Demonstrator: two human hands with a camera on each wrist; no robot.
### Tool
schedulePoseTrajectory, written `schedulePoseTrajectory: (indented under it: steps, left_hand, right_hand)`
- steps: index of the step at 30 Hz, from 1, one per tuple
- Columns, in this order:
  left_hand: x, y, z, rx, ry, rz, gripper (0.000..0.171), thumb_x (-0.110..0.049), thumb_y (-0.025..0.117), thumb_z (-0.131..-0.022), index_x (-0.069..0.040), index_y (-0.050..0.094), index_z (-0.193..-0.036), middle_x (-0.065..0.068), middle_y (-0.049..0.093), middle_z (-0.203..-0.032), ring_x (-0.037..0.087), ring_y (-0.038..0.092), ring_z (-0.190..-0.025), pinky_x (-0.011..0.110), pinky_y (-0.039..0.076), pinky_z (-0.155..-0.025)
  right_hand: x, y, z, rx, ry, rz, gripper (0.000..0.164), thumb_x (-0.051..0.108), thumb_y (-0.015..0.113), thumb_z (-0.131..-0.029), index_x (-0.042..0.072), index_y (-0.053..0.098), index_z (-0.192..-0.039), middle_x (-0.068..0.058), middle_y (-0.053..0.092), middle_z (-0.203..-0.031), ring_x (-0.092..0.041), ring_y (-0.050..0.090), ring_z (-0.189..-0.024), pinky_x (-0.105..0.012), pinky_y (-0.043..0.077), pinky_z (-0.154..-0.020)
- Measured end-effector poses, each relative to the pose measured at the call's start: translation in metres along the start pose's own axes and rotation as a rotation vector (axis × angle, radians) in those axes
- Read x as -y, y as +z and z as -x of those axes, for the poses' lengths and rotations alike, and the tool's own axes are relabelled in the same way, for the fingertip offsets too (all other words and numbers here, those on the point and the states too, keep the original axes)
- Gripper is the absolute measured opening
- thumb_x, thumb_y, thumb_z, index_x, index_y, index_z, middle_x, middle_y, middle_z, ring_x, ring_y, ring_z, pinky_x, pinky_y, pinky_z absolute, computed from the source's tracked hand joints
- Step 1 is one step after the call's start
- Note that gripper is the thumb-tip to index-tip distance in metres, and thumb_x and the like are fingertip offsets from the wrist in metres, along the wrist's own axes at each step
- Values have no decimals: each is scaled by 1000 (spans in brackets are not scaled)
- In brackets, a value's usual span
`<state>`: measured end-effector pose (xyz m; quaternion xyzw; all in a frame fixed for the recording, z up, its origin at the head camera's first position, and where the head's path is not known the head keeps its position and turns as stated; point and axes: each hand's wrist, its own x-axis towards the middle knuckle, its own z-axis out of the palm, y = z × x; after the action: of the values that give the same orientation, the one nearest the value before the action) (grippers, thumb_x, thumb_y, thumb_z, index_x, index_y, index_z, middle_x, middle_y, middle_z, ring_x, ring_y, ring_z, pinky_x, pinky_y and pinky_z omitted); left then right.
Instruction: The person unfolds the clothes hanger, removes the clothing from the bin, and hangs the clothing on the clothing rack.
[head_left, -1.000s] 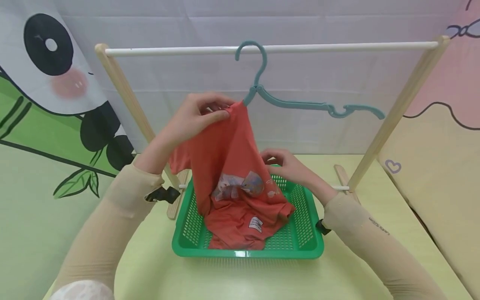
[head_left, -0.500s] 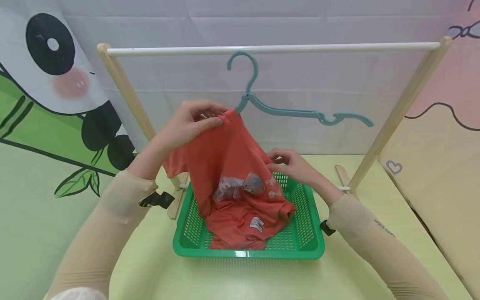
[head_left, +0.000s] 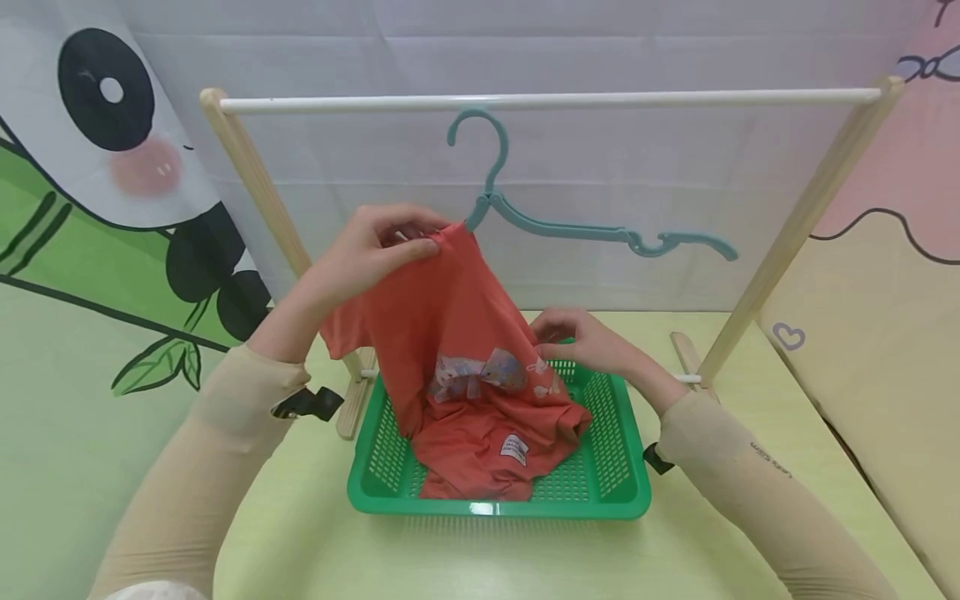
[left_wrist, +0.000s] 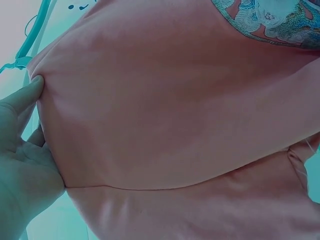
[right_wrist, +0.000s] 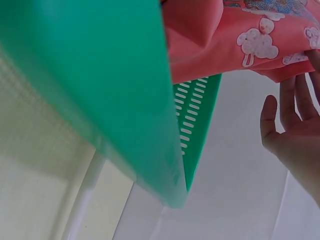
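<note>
My left hand (head_left: 386,246) pinches a red T-shirt (head_left: 457,300) near its top, thumb in front and the other fingers behind the cloth. A teal hanger (head_left: 562,227) has one arm inside the shirt; its other arm sticks out bare to the right. The hanger's hook (head_left: 480,125) stands just below the rail in view. In the right wrist view my right hand (right_wrist: 300,120) has its fingertips at the shirt's edge and its thumb apart from the cloth. The shirt's lower part, with a white label (head_left: 513,450), lies bunched in a green basket (head_left: 495,507).
Behind the basket stands a rack with wooden posts (head_left: 795,233) and a white rail (head_left: 645,100) across the top. Its wooden feet rest on the pale yellow table (head_left: 300,533). A white cloth backdrop and painted panels surround the table.
My left hand, the shirt's top and the hanger have moved down and left. My right hand has shifted slightly right and, lately, a little down; the shirt edge beside it has dropped.
</note>
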<state>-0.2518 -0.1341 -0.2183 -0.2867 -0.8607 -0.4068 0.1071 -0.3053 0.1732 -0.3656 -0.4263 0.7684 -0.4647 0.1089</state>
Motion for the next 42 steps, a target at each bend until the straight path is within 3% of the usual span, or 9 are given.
schedulePoseTrajectory:
  steps: [5, 10, 15, 23, 29, 35, 42]
  left_hand:
    - [2, -4, 5, 11, -16, -4, 29, -14, 68, -94, -12, 70, -122, -15, 70, -101, 8, 65, -92, 18, 54, -79]
    - [2, -9, 11, -6, -28, 12, 28, -14, 67, -94, -14, 70, -122, -14, 71, -101, 9, 65, -94, 18, 53, -81]
    - [1, -15, 15, -19, -29, 15, 29, -13, 67, -94, -13, 70, -123, -12, 71, -103, 10, 65, -94, 18, 53, -80]
    - [0, -21, 17, -41, -32, 8, 30, -12, 67, -94, -10, 69, -124, -14, 70, -98, 11, 64, -91, 17, 52, -77]
    - [7, -25, 20, -55, -27, -8, 29, -12, 67, -94, -10, 69, -123, -13, 70, -98, 12, 64, -91, 17, 52, -77]
    - [16, -26, 23, -76, -53, -7, 30, -12, 66, -95, -10, 68, -124, -13, 70, -99, 12, 64, -89, 16, 53, -75]
    - [23, -26, 25, -79, -81, -5, 31, -16, 66, -95, -12, 67, -126, -14, 70, -101, 12, 65, -85, 17, 53, -74]
  right_hand:
    - [0, -3, 2, 23, 33, 121, 22, 14, 70, -91, 15, 72, -112, 0, 72, -103, -14, 62, -95, -37, 49, -85]
    - [-1, -6, 6, 8, 90, 188, 22, 22, 73, -89, 20, 73, -112, 5, 72, -107, -21, 60, -104, -37, 46, -89]
    - [-4, -9, 8, 4, 105, 216, 23, 24, 74, -88, 20, 72, -111, 4, 72, -109, -22, 60, -108, -40, 47, -92]
    - [1, -21, 14, -10, 86, 179, 24, 21, 73, -90, 19, 70, -114, 2, 70, -111, -24, 59, -112, -54, 43, -104]
    - [4, -36, 19, -95, 57, 197, 21, 14, 68, -93, 13, 70, -113, -3, 69, -112, -17, 61, -103, -43, 49, -98]
    - [12, -45, 24, -137, 44, 195, 18, 14, 70, -92, 13, 70, -110, -2, 69, -110, -9, 60, -103, -46, 50, -100]
    - [18, -46, 30, -90, 12, 139, 16, 9, 71, -90, 12, 71, -106, -3, 66, -104, -11, 62, -96, -28, 56, -87]
